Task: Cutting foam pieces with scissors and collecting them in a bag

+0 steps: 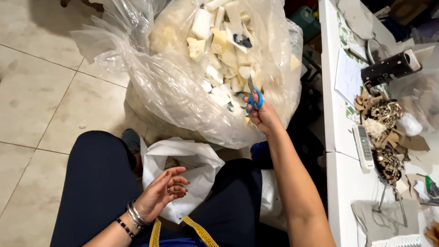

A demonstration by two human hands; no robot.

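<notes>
Gripping blue-handled scissors point(254, 100), the right hand point(264, 115) reaches into the foam-scrap bag point(173, 87); the left hand point(161, 192) rests open, empty, above the white bag point(192, 162).

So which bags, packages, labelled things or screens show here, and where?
Large clear plastic bag: on the floor ahead, full of pale foam scraps.
Small white plastic bag: between the knees, open.
White remote control: table edge, right; long, with a small grey screen.
White paper sheet: on the table, rectangular.
</notes>
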